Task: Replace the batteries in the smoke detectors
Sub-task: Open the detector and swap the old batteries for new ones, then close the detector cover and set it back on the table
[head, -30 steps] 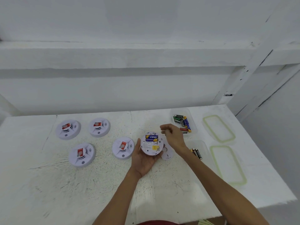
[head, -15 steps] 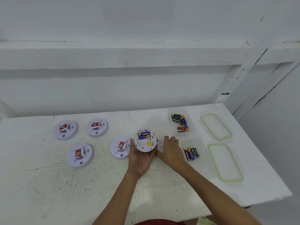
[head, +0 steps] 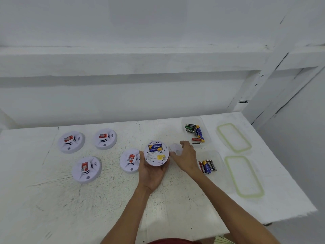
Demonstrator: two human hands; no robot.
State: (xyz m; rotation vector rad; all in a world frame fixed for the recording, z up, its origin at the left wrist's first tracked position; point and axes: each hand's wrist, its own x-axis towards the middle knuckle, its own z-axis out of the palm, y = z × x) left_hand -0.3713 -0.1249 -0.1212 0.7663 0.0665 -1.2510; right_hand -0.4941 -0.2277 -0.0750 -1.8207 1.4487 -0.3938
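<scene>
- I am looking forward and down at a white surface [head: 105,205], with two bare hands near its middle.
- The left hand [head: 152,173] cups an opened smoke detector [head: 156,155] from beneath, with its thumb and fingers curled round the rim. The detector's back faces up and shows a blue battery [head: 155,148] seated in it.
- Just to the right, the right hand [head: 187,156] pinches a round white cover [head: 175,149]. The cover is blurred.
- On the left half of the surface, a first detector [head: 71,142] and a second detector [head: 105,138] lie near the far edge.
- A third detector [head: 86,169] lies nearer me, and a fourth detector [head: 129,160] lies just beside the left hand. Each of the four has a red tag on top.
- Toward the right edge, a far tub [head: 207,138] holds mixed batteries [head: 195,132].
- A near tub [head: 220,164] holds a row of batteries [head: 207,166].
- Two clear lids with green rims, a far lid [head: 233,138] and a near lid [head: 244,176], lie flat along the right edge.
</scene>
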